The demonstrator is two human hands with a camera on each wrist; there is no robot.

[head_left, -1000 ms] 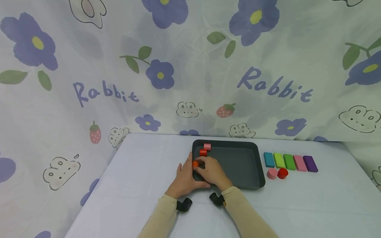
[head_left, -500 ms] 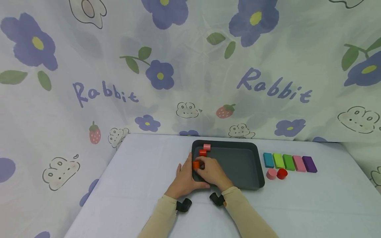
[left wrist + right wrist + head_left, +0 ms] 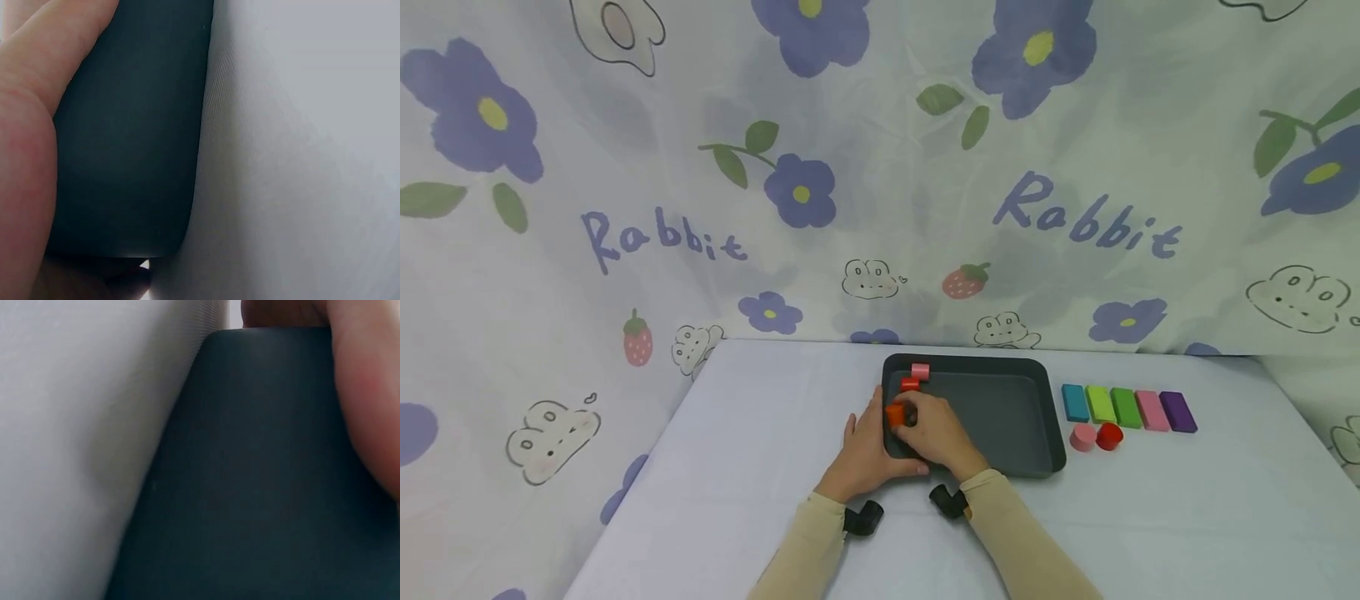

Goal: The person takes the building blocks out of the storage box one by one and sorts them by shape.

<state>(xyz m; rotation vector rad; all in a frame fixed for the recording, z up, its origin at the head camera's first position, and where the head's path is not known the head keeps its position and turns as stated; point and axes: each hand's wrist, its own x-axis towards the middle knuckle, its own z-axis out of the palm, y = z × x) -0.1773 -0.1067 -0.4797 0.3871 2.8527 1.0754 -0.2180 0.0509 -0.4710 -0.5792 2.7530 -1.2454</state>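
Observation:
A dark grey rectangular tray (image 3: 1000, 417) lies on the white-covered table. My left hand (image 3: 861, 454) rests at its near left corner, the straight fingers along the left side and the thumb along the front wall. In the left wrist view the thumb lies against the tray's dark wall (image 3: 137, 137). Over the tray's left part, my right hand (image 3: 936, 429) pinches a small orange block (image 3: 895, 414) between thumb and fingers. Beyond it, inside the tray, lie a red block (image 3: 910, 384) and a pink cylinder (image 3: 921, 372). The right wrist view shows mostly tray wall (image 3: 262, 462).
Right of the tray stands a row of flat blocks: blue (image 3: 1075, 403), yellow-green (image 3: 1101, 404), green (image 3: 1126, 407), pink (image 3: 1152, 410) and purple (image 3: 1178, 412). In front of them are a pink cylinder (image 3: 1083, 437) and a red cylinder (image 3: 1109, 436). A patterned curtain (image 3: 880, 167) hangs behind.
The orange block has turned slightly in my right fingers and shifted a little to the right. My left hand keeps its place at the tray corner.

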